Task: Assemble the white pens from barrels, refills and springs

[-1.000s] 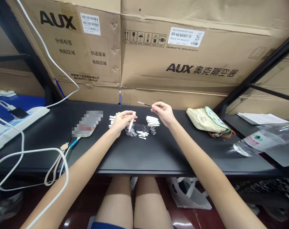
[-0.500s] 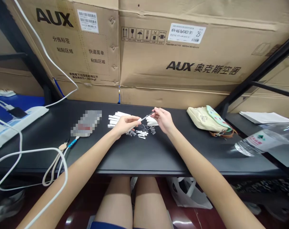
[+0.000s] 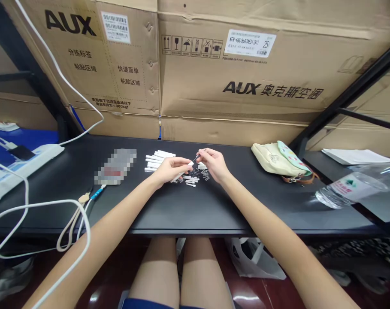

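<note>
A slim white tube [image 3: 190, 163] is gripped by the closed fingers of the left hand [image 3: 167, 170], held slantwise above the black surface [image 3: 195, 210]. A thin dark rod [image 3: 195, 158] is pinched between the fingers of the right hand [image 3: 213, 163], its lower end brought to the tube's upper end; whether it is inserted cannot be told. Small white pieces [image 3: 191, 180] are scattered below the hands, with coiled springs [image 3: 206, 174] strewn beside them. More white tubes [image 3: 154, 160] are laid out beyond the left hand.
</note>
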`<action>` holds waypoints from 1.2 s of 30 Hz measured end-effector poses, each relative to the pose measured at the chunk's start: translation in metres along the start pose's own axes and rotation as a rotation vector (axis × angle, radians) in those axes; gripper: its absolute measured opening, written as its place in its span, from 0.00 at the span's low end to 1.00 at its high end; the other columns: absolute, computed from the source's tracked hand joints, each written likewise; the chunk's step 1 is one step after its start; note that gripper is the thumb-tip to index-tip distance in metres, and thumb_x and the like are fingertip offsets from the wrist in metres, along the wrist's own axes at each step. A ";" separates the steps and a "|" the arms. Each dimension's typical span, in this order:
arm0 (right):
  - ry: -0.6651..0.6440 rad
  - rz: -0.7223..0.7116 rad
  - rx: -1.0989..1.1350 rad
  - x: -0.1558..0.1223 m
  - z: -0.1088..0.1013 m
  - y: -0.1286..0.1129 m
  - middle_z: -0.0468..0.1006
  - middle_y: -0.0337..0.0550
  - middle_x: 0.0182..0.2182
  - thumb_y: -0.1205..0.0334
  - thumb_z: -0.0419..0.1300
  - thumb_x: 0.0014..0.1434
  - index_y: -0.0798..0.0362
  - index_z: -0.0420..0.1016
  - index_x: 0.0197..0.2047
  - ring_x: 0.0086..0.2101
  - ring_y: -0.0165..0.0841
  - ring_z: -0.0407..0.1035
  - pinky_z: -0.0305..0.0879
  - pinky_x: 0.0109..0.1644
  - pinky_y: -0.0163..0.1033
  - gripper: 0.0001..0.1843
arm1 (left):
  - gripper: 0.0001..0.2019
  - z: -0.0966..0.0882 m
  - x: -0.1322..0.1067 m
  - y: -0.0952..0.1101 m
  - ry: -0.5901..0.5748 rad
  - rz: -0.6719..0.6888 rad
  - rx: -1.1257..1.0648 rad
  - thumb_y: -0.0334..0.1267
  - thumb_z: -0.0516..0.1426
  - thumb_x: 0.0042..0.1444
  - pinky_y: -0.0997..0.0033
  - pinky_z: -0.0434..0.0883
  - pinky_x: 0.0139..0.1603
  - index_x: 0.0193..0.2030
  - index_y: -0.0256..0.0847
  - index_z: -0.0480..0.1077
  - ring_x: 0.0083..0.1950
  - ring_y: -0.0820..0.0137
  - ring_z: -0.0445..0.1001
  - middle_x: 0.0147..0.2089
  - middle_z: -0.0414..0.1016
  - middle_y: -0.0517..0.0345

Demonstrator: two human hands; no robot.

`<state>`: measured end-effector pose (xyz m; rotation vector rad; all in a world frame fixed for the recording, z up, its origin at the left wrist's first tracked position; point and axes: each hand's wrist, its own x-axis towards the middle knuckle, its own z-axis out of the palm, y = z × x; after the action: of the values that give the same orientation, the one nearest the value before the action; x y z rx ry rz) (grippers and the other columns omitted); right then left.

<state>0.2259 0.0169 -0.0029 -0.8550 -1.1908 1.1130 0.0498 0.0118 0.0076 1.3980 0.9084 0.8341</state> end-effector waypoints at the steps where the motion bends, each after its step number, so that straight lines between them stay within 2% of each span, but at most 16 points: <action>1: -0.034 -0.001 -0.020 -0.002 0.002 0.000 0.73 0.38 0.23 0.50 0.68 0.45 0.54 0.74 0.22 0.26 0.26 0.66 0.64 0.37 0.35 0.15 | 0.22 0.000 0.000 0.000 -0.005 0.003 -0.003 0.45 0.67 0.40 0.72 0.70 0.29 0.42 0.36 0.76 0.36 0.67 0.74 0.36 0.79 0.50; 5: -0.136 0.015 -0.046 -0.004 0.003 0.002 0.75 0.39 0.27 0.51 0.68 0.45 0.54 0.76 0.23 0.29 0.27 0.67 0.64 0.38 0.35 0.14 | 0.20 0.000 -0.003 0.002 -0.018 0.005 -0.008 0.44 0.67 0.40 0.72 0.71 0.29 0.40 0.36 0.76 0.34 0.68 0.74 0.36 0.79 0.50; 9: -0.173 0.078 -0.097 -0.001 -0.001 -0.001 0.74 0.39 0.25 0.50 0.69 0.43 0.54 0.78 0.27 0.27 0.27 0.66 0.64 0.38 0.35 0.15 | 0.19 0.002 -0.003 0.004 -0.014 0.001 -0.036 0.43 0.67 0.39 0.72 0.71 0.30 0.38 0.36 0.75 0.33 0.70 0.73 0.35 0.78 0.51; 13: -0.112 0.090 -0.194 0.004 -0.017 -0.019 0.75 0.40 0.25 0.45 0.66 0.45 0.55 0.78 0.32 0.26 0.26 0.66 0.64 0.34 0.34 0.20 | 0.20 0.003 -0.003 0.005 0.036 0.004 -0.088 0.42 0.67 0.37 0.71 0.70 0.32 0.38 0.36 0.73 0.33 0.70 0.73 0.33 0.77 0.54; 15: -0.127 0.052 -0.391 0.006 -0.031 -0.029 0.75 0.40 0.24 0.49 0.67 0.44 0.55 0.78 0.29 0.25 0.27 0.66 0.63 0.33 0.33 0.16 | 0.19 0.002 -0.002 0.006 0.064 0.009 -0.090 0.42 0.67 0.38 0.71 0.70 0.32 0.38 0.37 0.72 0.33 0.70 0.73 0.32 0.77 0.54; 17: -0.315 0.095 -0.620 0.007 -0.046 -0.037 0.76 0.40 0.23 0.54 0.69 0.42 0.56 0.78 0.27 0.25 0.28 0.66 0.63 0.32 0.34 0.14 | 0.18 0.000 -0.002 0.007 0.082 0.013 -0.087 0.42 0.67 0.39 0.72 0.69 0.32 0.37 0.37 0.71 0.32 0.70 0.74 0.32 0.77 0.55; 19: -0.502 0.186 -0.727 0.006 -0.057 -0.041 0.76 0.40 0.21 0.57 0.70 0.40 0.56 0.78 0.25 0.24 0.29 0.67 0.63 0.32 0.35 0.12 | 0.17 0.000 -0.003 0.007 0.091 0.010 -0.089 0.42 0.66 0.40 0.72 0.68 0.33 0.36 0.38 0.70 0.32 0.70 0.74 0.33 0.77 0.55; 21: -0.593 0.247 -0.775 0.004 -0.063 -0.040 0.75 0.39 0.20 0.59 0.69 0.39 0.56 0.78 0.25 0.24 0.29 0.67 0.62 0.31 0.34 0.10 | 0.17 0.000 -0.003 0.008 0.087 -0.001 -0.095 0.41 0.66 0.41 0.72 0.68 0.33 0.36 0.38 0.69 0.33 0.70 0.75 0.33 0.78 0.55; 24: -0.630 0.240 -0.826 0.003 -0.063 -0.036 0.75 0.39 0.20 0.60 0.68 0.40 0.56 0.79 0.26 0.23 0.29 0.67 0.62 0.29 0.33 0.09 | 0.18 0.000 -0.003 0.009 0.073 -0.011 -0.105 0.41 0.66 0.42 0.72 0.69 0.33 0.38 0.38 0.69 0.33 0.69 0.76 0.34 0.78 0.54; 30: -0.686 0.192 -0.904 0.002 -0.056 -0.034 0.77 0.41 0.23 0.61 0.65 0.44 0.55 0.79 0.25 0.24 0.29 0.68 0.62 0.30 0.33 0.07 | 0.23 0.000 -0.003 0.007 0.029 -0.002 -0.081 0.41 0.65 0.45 0.72 0.70 0.35 0.49 0.39 0.68 0.35 0.68 0.77 0.37 0.79 0.52; 36: -0.722 0.202 -0.910 -0.002 -0.052 -0.036 0.76 0.40 0.22 0.62 0.63 0.46 0.56 0.77 0.24 0.24 0.28 0.67 0.61 0.29 0.32 0.06 | 0.23 -0.001 -0.002 0.005 -0.010 -0.018 -0.093 0.41 0.65 0.46 0.69 0.72 0.37 0.49 0.38 0.69 0.39 0.65 0.78 0.39 0.79 0.49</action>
<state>0.2840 0.0083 0.0203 -1.3199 -2.3485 1.0574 0.0483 0.0103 0.0127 1.3103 0.8626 0.8441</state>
